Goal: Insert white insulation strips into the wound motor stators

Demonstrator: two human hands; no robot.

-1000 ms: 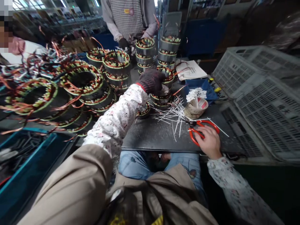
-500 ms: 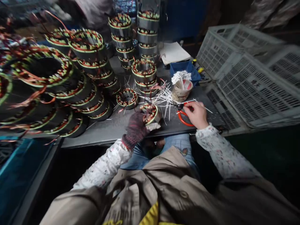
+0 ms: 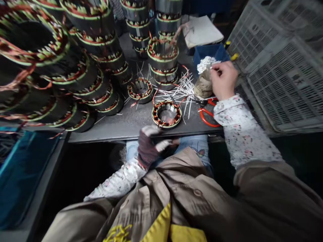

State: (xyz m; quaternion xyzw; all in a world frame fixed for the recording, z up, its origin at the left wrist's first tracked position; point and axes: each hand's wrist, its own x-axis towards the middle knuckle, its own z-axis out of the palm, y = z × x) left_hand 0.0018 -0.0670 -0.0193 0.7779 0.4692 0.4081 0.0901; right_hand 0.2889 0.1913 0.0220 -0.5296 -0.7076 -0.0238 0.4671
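Observation:
My left hand [image 3: 149, 146], in a dark knitted glove with pale fingertips, is below the table's front edge. Its thumb and fingers are apart and hold nothing. Just beyond it, a ring-shaped motor stator [image 3: 154, 117] with copper windings lies on the table. My bare right hand [image 3: 224, 80] is at a tan cup [image 3: 202, 85] holding a bundle of thin white tubes [image 3: 206, 64]. Its thumb and forefinger are pinched together at the bundle's edge; what is between them is hidden. Scissors with red handles [image 3: 205, 118] lie below that hand, partly behind the sleeve.
Loose white tubes [image 3: 185, 89] are scattered mid-table. Behind are another low stator [image 3: 141, 96] and a short stack [image 3: 164, 64]. Tall stator stacks [image 3: 98, 50] fill the left. A blue bin [image 3: 202, 52], white papers [image 3: 203, 32] and grey plastic crates [image 3: 280, 77] stand right.
My left hand has let go of the stator and drawn back below the table edge. My right hand has left the scissors and moved up to the cup of white tubes. The view has shifted.

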